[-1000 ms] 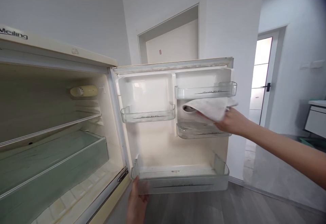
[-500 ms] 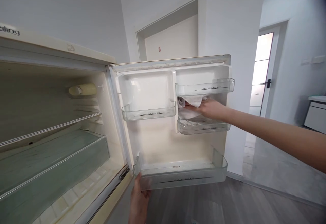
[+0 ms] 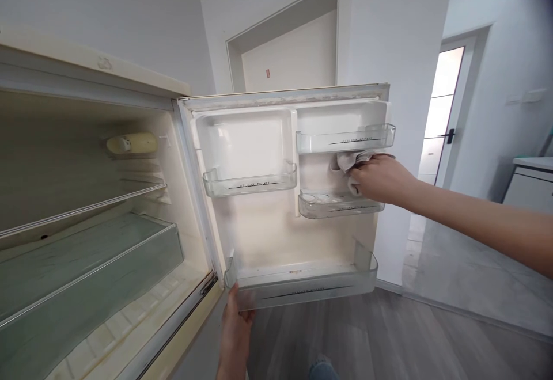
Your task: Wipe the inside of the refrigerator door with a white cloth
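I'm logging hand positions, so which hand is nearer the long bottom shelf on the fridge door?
Left. The left hand holds the bottom shelf at its left end; the right hand, with a white cloth, is above it, just under the top right shelf.

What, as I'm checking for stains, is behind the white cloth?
The inner door panel shows left of the white cloth, below the upper right pocket; the patch behind cloth and right hand is covered.

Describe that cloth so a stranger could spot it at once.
Find the open fridge door. On its right half, between the upper small bin and the lower small bin, the right hand holds the crumpled whitish cloth. Unlike those clear, stiff bins, it is soft, bunched and opaque.
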### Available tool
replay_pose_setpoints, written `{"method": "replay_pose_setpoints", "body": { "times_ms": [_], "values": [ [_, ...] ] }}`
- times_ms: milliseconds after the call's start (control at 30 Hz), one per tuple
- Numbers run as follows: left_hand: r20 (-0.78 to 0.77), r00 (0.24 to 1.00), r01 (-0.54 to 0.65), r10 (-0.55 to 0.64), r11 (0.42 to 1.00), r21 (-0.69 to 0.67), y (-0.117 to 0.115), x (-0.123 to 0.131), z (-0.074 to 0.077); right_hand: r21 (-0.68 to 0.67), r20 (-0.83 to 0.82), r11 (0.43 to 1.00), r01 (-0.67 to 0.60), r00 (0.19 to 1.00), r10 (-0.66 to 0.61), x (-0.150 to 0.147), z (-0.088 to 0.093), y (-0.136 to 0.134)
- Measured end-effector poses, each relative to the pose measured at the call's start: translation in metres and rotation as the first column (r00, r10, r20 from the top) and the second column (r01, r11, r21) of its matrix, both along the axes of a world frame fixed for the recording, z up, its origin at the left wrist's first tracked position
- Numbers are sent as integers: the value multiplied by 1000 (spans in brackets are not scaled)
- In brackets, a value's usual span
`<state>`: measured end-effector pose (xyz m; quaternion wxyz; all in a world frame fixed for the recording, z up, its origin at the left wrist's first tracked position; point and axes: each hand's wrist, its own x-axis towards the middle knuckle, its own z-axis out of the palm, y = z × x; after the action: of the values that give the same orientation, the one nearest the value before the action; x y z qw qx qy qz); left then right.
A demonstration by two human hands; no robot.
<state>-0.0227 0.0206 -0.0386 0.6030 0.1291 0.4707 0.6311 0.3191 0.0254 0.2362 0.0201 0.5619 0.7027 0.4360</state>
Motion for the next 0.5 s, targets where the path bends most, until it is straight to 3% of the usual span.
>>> {"method": "replay_pose_setpoints", "body": {
  "times_ms": [167,267,500],
  "values": [
    [20,1000,5,-4,999,-45,-2,2,10,-222,-360,970,96,917,-173,-12,-4,-6],
    [30,999,18,-17,999,-27,-2,2,9,-318,-479,947,52,853,-208,-13,-5,-5],
    [1,1000,0,0,999,-34,-6,5,14,-338,-692,940,-48,690,-213,-20,-8,-6]
  ]
}}
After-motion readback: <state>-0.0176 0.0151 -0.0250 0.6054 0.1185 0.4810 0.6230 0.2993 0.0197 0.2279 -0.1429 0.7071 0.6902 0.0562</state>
